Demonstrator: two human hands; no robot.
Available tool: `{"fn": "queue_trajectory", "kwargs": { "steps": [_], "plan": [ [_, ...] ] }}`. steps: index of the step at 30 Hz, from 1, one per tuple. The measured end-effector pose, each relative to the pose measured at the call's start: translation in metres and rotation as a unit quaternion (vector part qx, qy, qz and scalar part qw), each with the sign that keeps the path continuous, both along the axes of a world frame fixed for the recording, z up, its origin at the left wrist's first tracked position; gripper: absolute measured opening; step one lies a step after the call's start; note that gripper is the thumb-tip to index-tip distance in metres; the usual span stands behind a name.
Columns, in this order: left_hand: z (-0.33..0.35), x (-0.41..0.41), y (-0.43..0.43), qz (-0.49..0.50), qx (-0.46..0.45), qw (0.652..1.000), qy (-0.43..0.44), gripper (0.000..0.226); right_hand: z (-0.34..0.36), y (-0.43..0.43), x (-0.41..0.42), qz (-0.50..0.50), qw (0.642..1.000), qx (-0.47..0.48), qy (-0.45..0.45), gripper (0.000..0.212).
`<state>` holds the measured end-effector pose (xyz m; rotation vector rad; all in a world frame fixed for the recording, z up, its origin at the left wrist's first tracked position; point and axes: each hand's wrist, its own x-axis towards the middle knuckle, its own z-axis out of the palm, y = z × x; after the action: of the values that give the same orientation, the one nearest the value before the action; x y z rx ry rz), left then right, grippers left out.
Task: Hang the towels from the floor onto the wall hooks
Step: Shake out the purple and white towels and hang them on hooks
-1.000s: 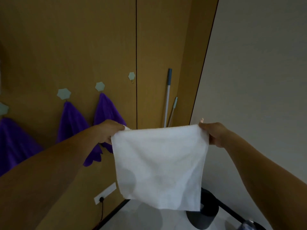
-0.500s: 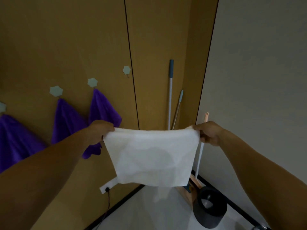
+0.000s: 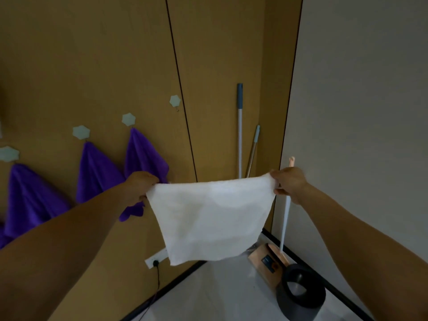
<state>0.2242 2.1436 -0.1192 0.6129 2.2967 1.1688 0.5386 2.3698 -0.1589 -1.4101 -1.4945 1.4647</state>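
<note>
While both bare arms reach forward, the left hand (image 3: 139, 188) pinches the top left corner of a white towel (image 3: 208, 218) with curled fingers. The right hand (image 3: 289, 184) grips the top right corner in the same way. The towel hangs spread out between the two hands, its top edge sagging a little in the middle. Its lower edge hangs loose in the air, clear of the pale floor (image 3: 208, 297) and in front of the wood-panel wall (image 3: 92, 54).

On that wall, left of the white towel, three purple towels (image 3: 97, 172) hang side by side from three pale flower-shaped hooks (image 3: 80, 132). The left hand lies in front of the lower part of the rightmost one. A fourth hook (image 3: 174, 101) of the same shape sits higher and further right, just left of a dark seam between panels, with a small peg showing under it.

In the corner behind the white towel, a grey-topped pole (image 3: 239, 126) and a thinner pole (image 3: 253, 149) lean against the panels. A white-handled brush (image 3: 284, 223) stands behind the right hand, its foot at a tan dustpan (image 3: 266, 262) on the floor. Just beside the dustpan stands a black round bin (image 3: 301, 290). Low on the wood wall, just left of the towel's lower corner, is a white socket (image 3: 156, 259) with a dark cord (image 3: 158, 281) running down from it. A plain grey wall (image 3: 359, 112) fills the right side.
</note>
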Motion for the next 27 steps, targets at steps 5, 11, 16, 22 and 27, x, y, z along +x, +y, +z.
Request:
{"fn": "queue_trajectory", "kwargs": {
  "steps": [5, 11, 16, 22, 27],
  "plan": [
    [0.014, 0.005, -0.009, 0.029, 0.068, 0.992, -0.107, 0.012, 0.015, 0.009, -0.006, -0.012, 0.998, 0.056, 0.025, 0.038],
    [0.044, 0.000, -0.028, 0.015, 0.091, 0.990, -0.109, 0.029, 0.051, 0.002, -0.032, 0.073, 0.986, 0.066, 0.132, 0.026],
    [0.062, -0.012, -0.049, 0.005, 0.090, 0.996, -0.001, 0.020, 0.080, -0.008, -0.053, 0.183, 0.974, 0.115, 0.066, 0.034],
    [0.083, -0.042, -0.063, 0.088, 0.092, 0.978, 0.163, 0.036, 0.113, -0.011, -0.100, 0.149, 0.956, 0.254, -0.001, 0.041],
    [0.113, -0.053, -0.068, 0.156, 0.119, 0.883, 0.426, 0.027, 0.145, -0.033, -0.154, 0.086, 0.931, 0.344, 0.089, 0.025]
  ]
}}
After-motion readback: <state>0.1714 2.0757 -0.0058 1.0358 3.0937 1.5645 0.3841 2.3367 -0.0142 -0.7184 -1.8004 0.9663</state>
